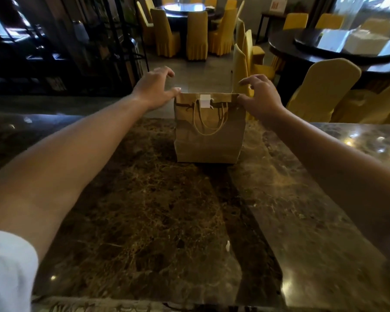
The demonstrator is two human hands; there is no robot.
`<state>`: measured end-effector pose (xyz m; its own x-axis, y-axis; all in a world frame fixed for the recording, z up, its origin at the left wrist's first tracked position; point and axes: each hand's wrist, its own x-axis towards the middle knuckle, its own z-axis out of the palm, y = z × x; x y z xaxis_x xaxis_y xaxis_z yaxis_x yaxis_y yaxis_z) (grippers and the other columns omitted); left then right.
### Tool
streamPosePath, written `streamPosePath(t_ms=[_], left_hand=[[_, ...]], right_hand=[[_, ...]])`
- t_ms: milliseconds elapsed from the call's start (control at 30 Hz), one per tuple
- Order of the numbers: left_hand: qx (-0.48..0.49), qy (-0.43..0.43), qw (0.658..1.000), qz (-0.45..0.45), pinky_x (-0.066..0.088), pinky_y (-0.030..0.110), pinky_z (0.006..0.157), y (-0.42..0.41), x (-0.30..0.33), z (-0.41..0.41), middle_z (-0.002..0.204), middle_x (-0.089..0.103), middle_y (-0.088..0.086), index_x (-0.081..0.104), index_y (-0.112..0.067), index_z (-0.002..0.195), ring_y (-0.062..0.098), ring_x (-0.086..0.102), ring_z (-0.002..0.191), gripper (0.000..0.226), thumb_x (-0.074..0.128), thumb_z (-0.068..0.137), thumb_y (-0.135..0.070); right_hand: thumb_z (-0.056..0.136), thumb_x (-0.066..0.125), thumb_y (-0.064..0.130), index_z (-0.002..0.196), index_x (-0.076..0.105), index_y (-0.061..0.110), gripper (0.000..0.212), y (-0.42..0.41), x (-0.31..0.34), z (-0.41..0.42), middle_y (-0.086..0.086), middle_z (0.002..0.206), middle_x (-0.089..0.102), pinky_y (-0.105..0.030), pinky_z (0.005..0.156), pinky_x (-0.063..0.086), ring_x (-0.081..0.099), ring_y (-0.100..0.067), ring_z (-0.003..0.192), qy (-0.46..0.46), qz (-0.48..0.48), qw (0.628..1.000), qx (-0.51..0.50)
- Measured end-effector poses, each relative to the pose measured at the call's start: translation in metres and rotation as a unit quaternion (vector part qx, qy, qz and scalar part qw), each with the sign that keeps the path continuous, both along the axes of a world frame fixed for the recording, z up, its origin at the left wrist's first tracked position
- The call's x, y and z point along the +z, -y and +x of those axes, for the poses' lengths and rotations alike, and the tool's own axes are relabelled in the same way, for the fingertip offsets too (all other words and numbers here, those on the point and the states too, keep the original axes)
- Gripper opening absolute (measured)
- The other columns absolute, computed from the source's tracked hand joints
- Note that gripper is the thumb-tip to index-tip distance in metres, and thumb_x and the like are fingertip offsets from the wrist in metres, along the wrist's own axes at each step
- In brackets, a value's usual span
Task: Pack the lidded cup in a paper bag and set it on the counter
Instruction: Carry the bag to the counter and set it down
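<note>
A brown paper bag (209,140) stands upright on the dark marble counter (144,210), near its far edge. Its top is folded over and held by a white sticker, and its twine handles hang down the front. The lidded cup is not visible. My left hand (154,88) is at the bag's top left corner, thumb touching the fold and fingers spread apart above it. At the top right corner, my right hand (260,97) rests its thumb on the fold, with the fingers arched loosely behind and not clamped on the paper.
Beyond the counter lies a dining room with yellow-covered chairs (322,91) and dark round tables (338,52). A dark shelf unit (54,52) stands at the far left. A small white scrap (227,245) lies on the counter near me.
</note>
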<state>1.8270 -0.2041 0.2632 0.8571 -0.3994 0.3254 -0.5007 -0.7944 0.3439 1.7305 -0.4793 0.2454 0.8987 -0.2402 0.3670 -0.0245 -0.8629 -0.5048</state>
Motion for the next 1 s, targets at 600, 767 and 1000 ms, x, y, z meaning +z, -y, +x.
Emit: streamPosePath(t_ms=[600,767,1000], left_hand=[[-0.030,0.131,0.989,0.061,0.037,0.052,0.113,-0.048,0.043,-0.082,0.152,0.046,0.011,0.051,-0.015,0.142,0.032,0.040,0.143,0.050,0.058,0.099,-0.038],[-0.027,0.097,0.992,0.072,0.038,0.052,0.112,-0.038,0.023,-0.074,0.150,0.049,0.006,0.056,-0.021,0.137,0.028,0.039,0.144,0.040,0.053,0.101,-0.038],[-0.026,0.074,0.993,0.084,0.038,0.048,0.112,0.010,-0.006,-0.028,0.150,0.050,0.003,0.059,-0.024,0.139,0.025,0.038,0.144,0.037,0.052,0.104,-0.032]], right_hand=[[0.093,0.067,0.037,0.135,0.061,0.025,0.045,-0.063,0.054,-0.095,-0.006,0.153,0.045,-0.044,0.109,0.042,0.042,-0.029,0.141,-0.034,-0.082,0.996,-0.030],[0.093,0.069,0.044,0.133,0.064,0.024,0.046,-0.066,0.040,-0.076,-0.003,0.148,0.053,-0.047,0.105,0.047,0.047,-0.028,0.137,-0.043,-0.122,0.991,-0.025],[0.091,0.071,0.046,0.143,0.055,0.022,0.060,-0.069,0.024,-0.003,-0.004,0.149,0.054,-0.052,0.110,0.044,0.047,-0.030,0.140,-0.083,-0.190,0.978,-0.017]])
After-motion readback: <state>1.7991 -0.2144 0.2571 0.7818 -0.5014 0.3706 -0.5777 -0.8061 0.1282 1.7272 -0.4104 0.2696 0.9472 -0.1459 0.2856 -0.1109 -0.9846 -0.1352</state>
